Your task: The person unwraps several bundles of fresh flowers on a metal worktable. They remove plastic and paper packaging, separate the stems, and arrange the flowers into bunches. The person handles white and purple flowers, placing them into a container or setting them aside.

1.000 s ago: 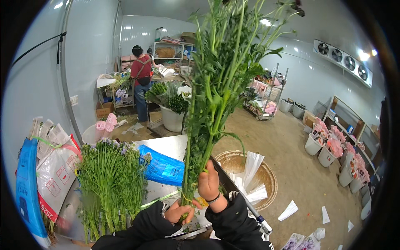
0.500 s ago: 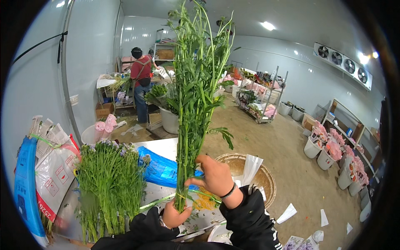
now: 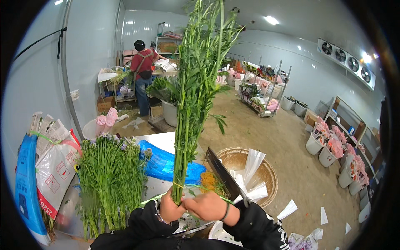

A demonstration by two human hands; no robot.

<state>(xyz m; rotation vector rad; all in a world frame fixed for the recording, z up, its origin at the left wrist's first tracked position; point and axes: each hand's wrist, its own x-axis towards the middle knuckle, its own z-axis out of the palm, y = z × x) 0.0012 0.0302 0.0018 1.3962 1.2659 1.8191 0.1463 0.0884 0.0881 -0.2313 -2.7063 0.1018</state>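
Tall upright bunch of thin green leafy stems [image 3: 196,96]: light, pliant, easily bruised; best gripped low. Left hand [image 3: 170,207] clamped round its base, right hand [image 3: 207,206] closed beside it.

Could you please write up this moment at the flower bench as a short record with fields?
Setting: cold room with flower racks and buckets
Left hand: grips the base of an upright bunch of green stems
Right hand: closed at the same base, beside the left
Bench: pile of cut flowers, blue bag
Floor: woven basket holding white wrappers
Background: person in red top at a far table
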